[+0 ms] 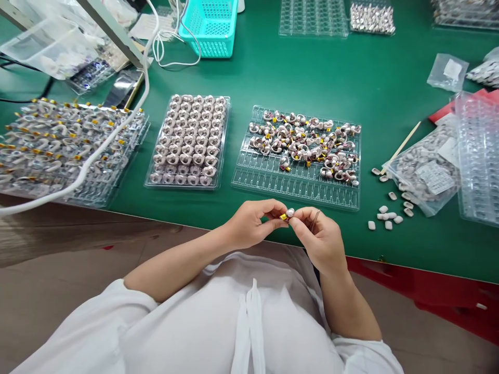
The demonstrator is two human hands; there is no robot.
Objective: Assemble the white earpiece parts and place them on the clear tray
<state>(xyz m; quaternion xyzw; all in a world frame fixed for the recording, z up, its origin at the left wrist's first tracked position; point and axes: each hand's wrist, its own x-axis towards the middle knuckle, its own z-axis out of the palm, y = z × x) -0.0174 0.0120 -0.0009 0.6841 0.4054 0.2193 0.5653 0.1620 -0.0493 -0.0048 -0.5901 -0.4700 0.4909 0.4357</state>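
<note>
Between my two hands, just over the table's front edge, is a small pale rounded part with a yellow tab (289,213). The fingertips of my left hand (255,222) pinch its yellow-tab side. My right hand (320,234) closes thumb and finger on its other side, and a thin dark strand shows by those fingers. Right behind them lies a clear tray (296,192) with many similar parts (300,150) heaped on it, pale with yellow tabs. Fine detail of the held part is too small to make out.
Left of centre stands a tray of pale parts in rows (187,140). Further left are stacked trays of yellow-tabbed parts (58,140), crossed by a white cable (83,174). Loose pale caps (384,209), a wooden stick (405,141) and a filled bag (424,161) lie right. A turquoise basket (228,48) stands behind.
</note>
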